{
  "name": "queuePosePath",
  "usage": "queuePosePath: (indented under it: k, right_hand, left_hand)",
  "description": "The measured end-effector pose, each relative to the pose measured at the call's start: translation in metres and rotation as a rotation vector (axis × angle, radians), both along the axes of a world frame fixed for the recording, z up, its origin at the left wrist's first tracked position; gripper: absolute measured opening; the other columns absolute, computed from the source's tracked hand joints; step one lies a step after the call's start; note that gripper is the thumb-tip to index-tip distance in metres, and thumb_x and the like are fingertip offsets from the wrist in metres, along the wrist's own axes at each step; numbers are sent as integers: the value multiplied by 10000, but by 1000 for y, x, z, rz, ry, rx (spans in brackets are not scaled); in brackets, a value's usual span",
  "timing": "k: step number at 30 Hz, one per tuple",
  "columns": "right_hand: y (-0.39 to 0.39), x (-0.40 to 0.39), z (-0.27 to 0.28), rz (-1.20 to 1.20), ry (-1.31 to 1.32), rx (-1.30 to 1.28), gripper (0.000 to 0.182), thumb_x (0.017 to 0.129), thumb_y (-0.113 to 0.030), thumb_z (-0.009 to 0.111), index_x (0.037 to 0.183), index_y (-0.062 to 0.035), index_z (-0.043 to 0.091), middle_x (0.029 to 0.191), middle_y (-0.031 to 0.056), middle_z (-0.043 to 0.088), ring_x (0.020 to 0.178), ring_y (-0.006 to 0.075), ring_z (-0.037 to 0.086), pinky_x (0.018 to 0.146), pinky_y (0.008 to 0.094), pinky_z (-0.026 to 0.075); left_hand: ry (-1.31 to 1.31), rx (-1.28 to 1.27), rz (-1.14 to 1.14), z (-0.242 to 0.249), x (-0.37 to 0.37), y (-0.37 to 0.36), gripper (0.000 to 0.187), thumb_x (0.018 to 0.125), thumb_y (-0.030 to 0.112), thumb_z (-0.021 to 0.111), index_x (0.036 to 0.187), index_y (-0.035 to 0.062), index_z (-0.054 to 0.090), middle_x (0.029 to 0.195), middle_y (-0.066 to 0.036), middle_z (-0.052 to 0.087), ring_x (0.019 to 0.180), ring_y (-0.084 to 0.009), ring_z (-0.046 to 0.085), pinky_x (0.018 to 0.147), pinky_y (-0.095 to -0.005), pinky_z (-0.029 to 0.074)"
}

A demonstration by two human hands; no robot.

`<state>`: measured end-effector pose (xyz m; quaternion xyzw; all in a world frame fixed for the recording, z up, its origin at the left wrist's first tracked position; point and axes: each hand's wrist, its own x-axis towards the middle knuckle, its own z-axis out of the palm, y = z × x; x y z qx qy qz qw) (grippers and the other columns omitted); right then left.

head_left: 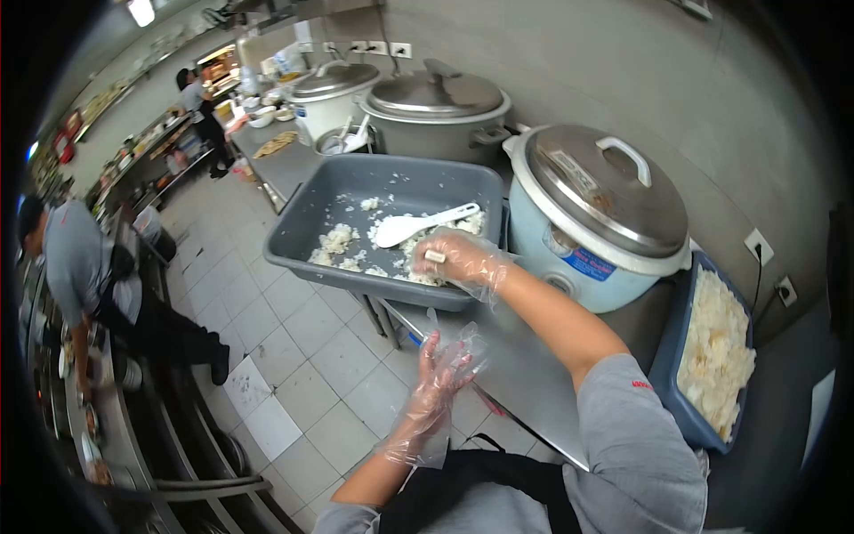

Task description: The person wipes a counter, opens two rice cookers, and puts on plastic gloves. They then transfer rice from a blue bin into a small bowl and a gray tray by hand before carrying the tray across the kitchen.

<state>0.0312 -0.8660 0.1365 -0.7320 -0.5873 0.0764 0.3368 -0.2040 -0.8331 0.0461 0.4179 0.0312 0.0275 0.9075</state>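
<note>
My right hand (458,260), in a clear plastic glove, is inside the near right part of a grey plastic tub (294,252). Its fingers are closed, and the end of a white handle (435,256) shows at the fist; the rest is hidden. Beside that hand, a white rice paddle (427,224) lies on cooked rice (336,242) scattered over the tub's bottom. My left hand (438,369), gloved as well, is in front of the tub with its fingers apart and nothing in it.
Large rice cookers with metal lids (609,187) (434,93) stand along the wall. A blue tub (669,356) heaped with rice is at the right. A metal pot (342,142) sits behind the grey tub. One person (80,258) bends over a left counter; another person (203,111) stands farther back.
</note>
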Motion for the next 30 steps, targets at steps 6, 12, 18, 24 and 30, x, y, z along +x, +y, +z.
queuePosePath:
  k: [6,12,18,24,30]
  right_hand:
    - [-78,-13,1,-277,-35,-85,390,743,-149,729,1110,-72,621,1152,124,595,1078,287,551,960,375,425]
    - [-269,-118,-5,-908,183,-307,171,760,-216,689,858,-76,684,902,97,665,850,247,635,755,355,503]
    - [-337,-257,-137,-1098,-148,-478,157,799,-146,575,920,-68,635,899,118,647,878,274,629,773,395,502]
    - [-326,-276,-164,-1266,154,-620,255,756,-120,607,1001,-58,644,1072,130,601,898,288,613,783,401,518]
    - [-403,-259,-11,-1594,-123,-133,208,814,-139,642,1013,-80,649,1036,137,621,887,278,623,791,348,519]
  left_hand:
    - [98,61,-41,-29,16,20,772,839,466,624,1426,114,266,1334,-133,415,1181,-259,458,976,-448,412]
    - [76,123,-86,-47,44,33,672,889,457,549,1389,66,329,1306,-155,456,1142,-273,493,963,-434,414]
    - [243,199,-222,-48,62,9,618,921,458,493,1377,59,369,1242,-133,501,1108,-246,500,934,-385,414]
    - [344,102,-356,-37,75,-60,564,910,430,546,1312,53,430,1111,-134,575,981,-243,573,811,-352,477]
    - [71,123,-592,3,69,-144,528,869,253,634,1322,68,436,1211,-135,540,1081,-239,537,885,-374,452]
